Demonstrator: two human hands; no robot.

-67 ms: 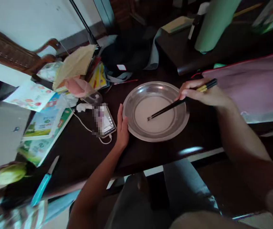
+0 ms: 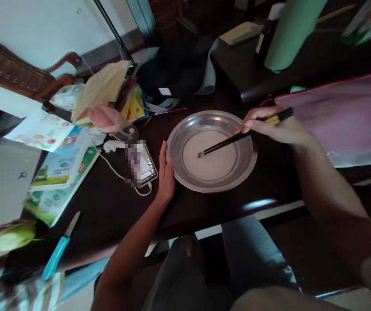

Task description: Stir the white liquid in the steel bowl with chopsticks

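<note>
A round metal plate [image 2: 247, 166] with a pale liquid in its bottom sits on the dark table. My right hand [image 2: 278, 125] grips a pair of black chopsticks [image 2: 227, 142] with yellow bands, their tips dipped into the liquid near the plate's middle. My left hand [image 2: 166, 170] rests flat against the plate's left rim, fingers together, steadying it.
A phone [image 2: 145, 166] with a white cable lies left of the plate. Picture books [image 2: 59, 168] and papers pile up at the left, and a blue-handled knife [image 2: 60, 246] lies near the front edge. A pink folder [image 2: 344, 116] and a green cylinder [image 2: 289, 34] are at the right.
The chopstick tips have shifted slightly left and up in the plate. My left hand has stayed at the rim.
</note>
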